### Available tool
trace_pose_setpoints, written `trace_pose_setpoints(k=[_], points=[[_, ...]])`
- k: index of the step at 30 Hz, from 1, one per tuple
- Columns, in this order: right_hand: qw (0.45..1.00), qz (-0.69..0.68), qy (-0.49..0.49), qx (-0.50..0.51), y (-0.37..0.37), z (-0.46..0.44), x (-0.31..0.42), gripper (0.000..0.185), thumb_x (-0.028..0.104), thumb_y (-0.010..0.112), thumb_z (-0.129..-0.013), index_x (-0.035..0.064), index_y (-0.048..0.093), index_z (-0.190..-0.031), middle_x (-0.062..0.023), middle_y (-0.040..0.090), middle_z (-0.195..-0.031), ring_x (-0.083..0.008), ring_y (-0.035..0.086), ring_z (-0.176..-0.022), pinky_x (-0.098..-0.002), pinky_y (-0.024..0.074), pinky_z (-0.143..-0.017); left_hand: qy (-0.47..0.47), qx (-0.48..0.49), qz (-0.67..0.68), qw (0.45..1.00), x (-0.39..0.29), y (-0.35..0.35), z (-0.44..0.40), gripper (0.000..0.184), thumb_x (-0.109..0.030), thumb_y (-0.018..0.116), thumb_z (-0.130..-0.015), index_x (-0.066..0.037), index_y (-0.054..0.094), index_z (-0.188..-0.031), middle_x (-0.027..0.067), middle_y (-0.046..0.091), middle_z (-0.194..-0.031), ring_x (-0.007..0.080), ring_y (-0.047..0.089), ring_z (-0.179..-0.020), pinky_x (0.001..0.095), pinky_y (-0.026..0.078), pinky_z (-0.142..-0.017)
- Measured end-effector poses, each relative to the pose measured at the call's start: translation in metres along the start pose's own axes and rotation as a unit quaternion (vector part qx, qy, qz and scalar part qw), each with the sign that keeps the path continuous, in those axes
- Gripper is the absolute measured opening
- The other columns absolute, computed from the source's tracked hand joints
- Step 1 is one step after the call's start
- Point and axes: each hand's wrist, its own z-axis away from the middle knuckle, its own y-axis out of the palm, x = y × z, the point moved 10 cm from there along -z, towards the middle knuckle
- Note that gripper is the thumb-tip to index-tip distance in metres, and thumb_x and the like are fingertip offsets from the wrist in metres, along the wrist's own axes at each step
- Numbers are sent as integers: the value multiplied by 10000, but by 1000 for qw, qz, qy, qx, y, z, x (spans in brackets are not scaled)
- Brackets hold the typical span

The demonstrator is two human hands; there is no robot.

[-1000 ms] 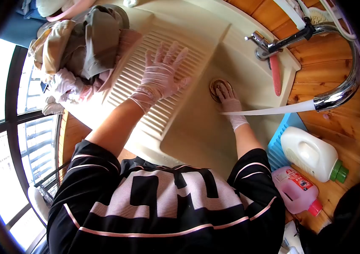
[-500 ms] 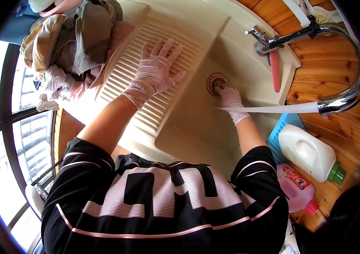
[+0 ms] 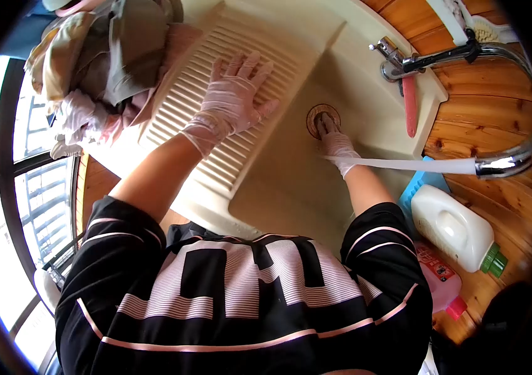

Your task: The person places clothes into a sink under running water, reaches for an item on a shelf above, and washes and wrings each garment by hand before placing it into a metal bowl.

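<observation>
My left hand [image 3: 233, 103], in a thin whitish glove, lies flat with fingers spread on the ribbed washboard [image 3: 181, 103] of the cream laundry sink [image 3: 278, 200]. Inside the basin, my right hand [image 3: 339, 147], gloved the same way, reaches down to the round drain strainer [image 3: 311, 120]. Its fingers are drawn together at the strainer's centre and partly hide it. A stream of water [image 3: 416, 165] runs from the chrome faucet [image 3: 506, 164] and meets my right wrist and glove.
A heap of clothes [image 3: 134, 56] sits left of the washboard. Right of the basin are a white bottle with a green cap [image 3: 450, 225], a pink bottle [image 3: 439, 278] and a blue object [image 3: 419, 184]. A red-handled item [image 3: 409, 106] lies below the tap handle [image 3: 391, 56].
My right fingers have shifted slightly over the middle of the strainer. My left hand keeps its place on the washboard. The view has moved a little.
</observation>
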Motion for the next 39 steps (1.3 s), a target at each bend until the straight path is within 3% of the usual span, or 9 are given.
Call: trace_pose_setpoints(k=[6,8,9,10,13,17,23,27,39], points=[[988,51,33,-139,56,-3,18,681,24,444,-832,9,110,-1426,-259,30,-1471,-390,111,-1364,-397,210,-1101,8,-53,56,997,5,-3,10,719,-606,301,-869,-147,259,-1422,106,229,-1477,287,157,-1376,456,57,-1118],[994,107,10,35,32,39,74,670,101,475,-843,-2,142,-1415,-314,112,-1437,-421,150,-1343,-402,222,-1090,-12,-12,97,995,9,-11,11,713,-581,350,-876,-140,237,-1424,92,197,-1486,275,143,-1378,411,70,-1129],[954,-288,26,-78,55,26,55,643,204,477,-871,-9,182,-1401,-290,176,-1433,-383,167,-1350,-389,223,-1088,-28,27,130,991,13,-13,15,706,-550,411,-886,-143,216,-1428,77,161,-1497,264,135,-1379,387,90,-1133],[995,80,-49,-32,115,6,60,633,275,460,-890,1,204,-1400,-255,223,-1433,-343,225,-1341,-377,248,-1074,-71,11,249,966,27,-22,24,688,-474,465,-884,-126,221,-1424,91,196,-1483,267,180,-1364,384,144,-1120],[964,-261,40,-26,79,40,64,526,271,497,-863,-7,400,-1299,-263,395,-1325,-345,394,-1241,-389,338,-1015,-147,-50,604,781,50,-15,61,661,-252,595,-863,-80,254,-1402,128,312,-1422,264,323,-1298,381,298,-1061],[940,-301,141,-82,-8,82,83,382,241,536,-830,-7,572,-1119,-256,582,-1092,-364,548,-1069,-380,426,-917,-189,-112,890,399,97,24,139,551,-115,634,-829,-36,371,-1306,155,471,-1274,222,510,-1125,399,434,-944],[910,-320,24,-263,-127,78,123,290,218,528,-818,-28,595,-958,-254,607,-960,-404,578,-914,-418,454,-779,-160,-176,955,179,202,-5,222,290,-257,508,-810,-33,556,-988,155,523,-1179,328,514,-1052,599,406,-910],[896,-338,73,-280,-122,78,128,265,196,510,-818,-44,586,-903,-269,603,-930,-424,572,-878,-441,444,-765,-210,-123,921,304,234,8,211,334,-246,549,-782,-6,507,-1010,165,567,-1037,370,544,-1022,559,453,-884],[868,-382,66,-310,-90,118,147,277,233,558,-822,-2,620,-953,-205,632,-986,-348,598,-936,-375,469,-806,-224,-84,879,412,193,-22,215,300,-233,507,-889,-31,545,-1108,118,621,-992,254,639,-851,373,548,-808]])
